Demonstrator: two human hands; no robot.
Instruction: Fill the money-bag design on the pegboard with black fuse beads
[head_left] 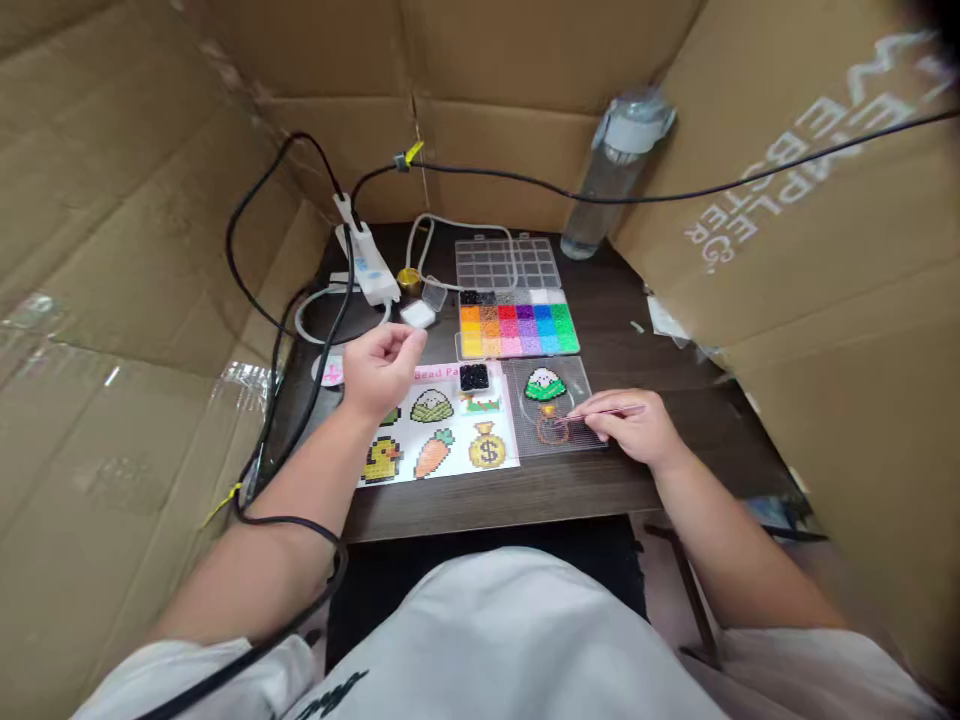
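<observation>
My right hand [630,425] is closed around thin tweezers [611,411], their tips over the clear pegboard [525,405]. Under the tips lies a partly outlined bead shape [552,430] in orange and brown, with yellow at its top. Above it on the board sits a green-and-white bead rice dumpling [544,384] with a dark outline. My left hand [382,370] rests in a loose fist at the upper left of the printed pattern sheet [405,470], with nothing visible in its curled fingers. A small box of black beads [474,377] stands on the sheet's upper right.
Behind the board is a compartment box of coloured beads [517,325], its divided lid [506,262] folded back. A water bottle [615,175] stands at the back right. At the back left are a power strip [367,262], loose cables, and a small white box [418,314]. Cardboard walls [517,60] surround the table.
</observation>
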